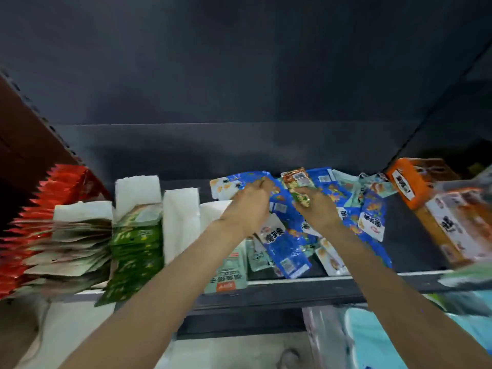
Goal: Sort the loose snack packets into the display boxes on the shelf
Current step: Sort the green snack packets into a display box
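A heap of loose snack packets, mostly blue point(290, 249) with some pale green ones point(229, 272), lies on the dark shelf point(292, 287). My left hand point(249, 206) pinches the edge of a blue packet point(234, 183) at the back of the heap. My right hand point(316, 207) grips an orange and green packet point(298, 186) over the heap. To the left stand white display boxes point(181, 219), one with dark green packets point(135, 249), one with pale packets point(66, 251).
Red packets point(45, 198) fill the far left box. An orange box point(407, 182) and a tan carton point(452, 227) lean at the right end of the shelf. Below the shelf edge lie teal and clear plastic bags point(372, 339).
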Demonstrator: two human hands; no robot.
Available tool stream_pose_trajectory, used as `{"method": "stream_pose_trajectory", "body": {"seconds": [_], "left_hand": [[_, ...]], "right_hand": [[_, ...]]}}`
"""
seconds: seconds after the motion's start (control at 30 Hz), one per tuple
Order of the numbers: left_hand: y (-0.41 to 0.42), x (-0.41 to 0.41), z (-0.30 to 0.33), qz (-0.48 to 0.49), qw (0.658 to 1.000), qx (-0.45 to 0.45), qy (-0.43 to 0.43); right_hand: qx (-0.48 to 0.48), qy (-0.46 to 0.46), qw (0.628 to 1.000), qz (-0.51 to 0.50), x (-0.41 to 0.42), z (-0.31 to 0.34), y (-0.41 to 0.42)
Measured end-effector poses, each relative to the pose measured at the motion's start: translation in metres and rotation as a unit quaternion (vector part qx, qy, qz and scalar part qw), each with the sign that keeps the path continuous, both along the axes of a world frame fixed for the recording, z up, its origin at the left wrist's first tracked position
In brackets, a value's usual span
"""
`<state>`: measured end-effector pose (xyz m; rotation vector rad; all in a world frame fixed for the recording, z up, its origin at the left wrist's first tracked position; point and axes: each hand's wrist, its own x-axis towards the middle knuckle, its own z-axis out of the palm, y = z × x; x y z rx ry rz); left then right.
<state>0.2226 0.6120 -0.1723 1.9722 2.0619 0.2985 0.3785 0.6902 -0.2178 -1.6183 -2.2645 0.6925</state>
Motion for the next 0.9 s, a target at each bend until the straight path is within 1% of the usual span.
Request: {"method": "stream_pose_trajectory", "body": {"seconds": [0.07, 0.17, 0.23, 0.27, 0.33, 0.43, 0.47, 0.5, 0.57, 0.63, 0.67, 0.73, 0.8, 0.83, 0.9], "left_hand": [[0.026, 0.026, -0.02, 0.008, 0.998, -0.055, 0.006], [0.054, 0.045, -0.053, 0.037, 0.989, -0.141, -0.002], [0.064, 0.048, -0.072, 0.075, 0.979, -0.188, -0.039], [0.067, 0.048, -0.078, 0.095, 0.972, -0.205, -0.065], [0.07, 0.052, -0.088, 0.126, 0.963, -0.22, -0.091], [0.071, 0.057, -0.094, 0.16, 0.964, -0.187, -0.101], [0.071, 0.058, -0.094, 0.171, 0.964, -0.17, -0.111], [0.072, 0.059, -0.093, 0.177, 0.965, -0.149, -0.123], [0.072, 0.061, -0.087, 0.159, 0.972, -0.098, -0.145], [0.073, 0.068, -0.077, 0.123, 0.977, -0.047, -0.166], [0.074, 0.071, -0.07, 0.12, 0.977, -0.02, -0.175], [0.074, 0.072, -0.054, 0.143, 0.974, 0.049, -0.169], [0.073, 0.067, -0.04, 0.154, 0.971, 0.13, -0.127], [0.071, 0.063, -0.035, 0.146, 0.972, 0.154, -0.104], [0.064, 0.053, -0.028, 0.115, 0.976, 0.167, -0.072]], "right_hand": [[-0.009, -0.062, 0.998, 0.027, 0.021, -0.018, 0.028], [-0.055, -0.15, 0.977, 0.14, 0.042, -0.038, 0.057], [-0.07, -0.211, 0.954, 0.201, 0.048, -0.045, 0.069], [-0.069, -0.223, 0.949, 0.212, 0.049, -0.047, 0.072], [-0.036, -0.224, 0.951, 0.21, 0.05, -0.049, 0.075], [0.083, -0.209, 0.954, 0.2, 0.055, -0.039, 0.072], [0.111, -0.181, 0.958, 0.193, 0.057, -0.034, 0.072], [0.121, -0.127, 0.968, 0.181, 0.061, -0.03, 0.073], [0.099, 0.018, 0.983, 0.154, 0.067, -0.018, 0.074], [0.063, 0.129, 0.978, 0.15, 0.072, -0.004, 0.075], [0.043, 0.168, 0.972, 0.158, 0.075, 0.005, 0.074], [-0.008, 0.234, 0.958, 0.167, 0.08, 0.02, 0.071], [-0.06, 0.305, 0.939, 0.149, 0.083, 0.031, 0.067], [-0.087, 0.35, 0.924, 0.128, 0.084, 0.034, 0.065], [-0.148, 0.422, 0.891, 0.085, 0.079, 0.036, 0.061]]}}
